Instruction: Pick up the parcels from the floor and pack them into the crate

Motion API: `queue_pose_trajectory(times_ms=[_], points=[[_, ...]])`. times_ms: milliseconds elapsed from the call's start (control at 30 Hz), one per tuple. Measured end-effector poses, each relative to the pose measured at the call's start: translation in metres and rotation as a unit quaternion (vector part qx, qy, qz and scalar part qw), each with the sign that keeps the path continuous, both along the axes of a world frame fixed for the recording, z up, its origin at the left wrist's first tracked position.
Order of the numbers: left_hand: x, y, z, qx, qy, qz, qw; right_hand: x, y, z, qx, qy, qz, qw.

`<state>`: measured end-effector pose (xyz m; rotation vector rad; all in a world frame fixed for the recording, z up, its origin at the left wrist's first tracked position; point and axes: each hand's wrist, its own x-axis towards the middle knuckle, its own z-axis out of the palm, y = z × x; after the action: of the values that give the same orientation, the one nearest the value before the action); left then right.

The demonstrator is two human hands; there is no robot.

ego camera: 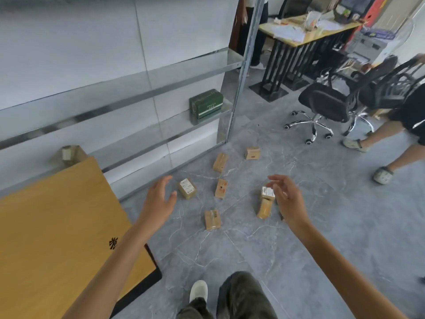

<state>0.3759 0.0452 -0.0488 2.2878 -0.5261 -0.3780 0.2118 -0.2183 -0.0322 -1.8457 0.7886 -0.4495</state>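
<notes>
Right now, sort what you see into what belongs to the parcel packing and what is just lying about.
For the job:
- the small brown parcels on the floor
- the left hand and right hand, both open above them
- no crate in view

Just about:
- the green box on the shelf
- the office chair
- the desk
- the wooden tabletop at left

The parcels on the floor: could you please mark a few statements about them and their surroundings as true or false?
1. The left hand and the right hand are open and hold nothing. True.
2. The parcels lie on a wooden table. False: they lie on the grey floor.
3. The green box sits among the parcels. False: it sits on a shelf behind them.
4. A black office chair stands on the floor. True.
</notes>
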Motion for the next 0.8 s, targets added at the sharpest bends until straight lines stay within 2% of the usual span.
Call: queue_pose_trajectory(times_ms=[367, 567, 700, 800], points=[[0.140, -0.175, -0.039, 0.001, 0.014, 0.000, 1.000, 0.158, -0.154, -0.043, 0.008, 0.037, 0.035, 0.999], [0.205, -0.261, -0.071, 0.017, 0.059, 0.022, 0.998, 0.239, -0.225, -0.089, 0.047, 0.102, 0.044, 0.993], [0.241, -0.302, -0.120, 0.038, 0.106, 0.022, 0.993, 0.279, -0.252, -0.140, 0.099, 0.165, 0.030, 0.981], [0.268, -0.327, -0.190, 0.056, 0.175, 0.015, 0.983, 0.304, -0.268, -0.207, 0.137, 0.218, 0.001, 0.966]])
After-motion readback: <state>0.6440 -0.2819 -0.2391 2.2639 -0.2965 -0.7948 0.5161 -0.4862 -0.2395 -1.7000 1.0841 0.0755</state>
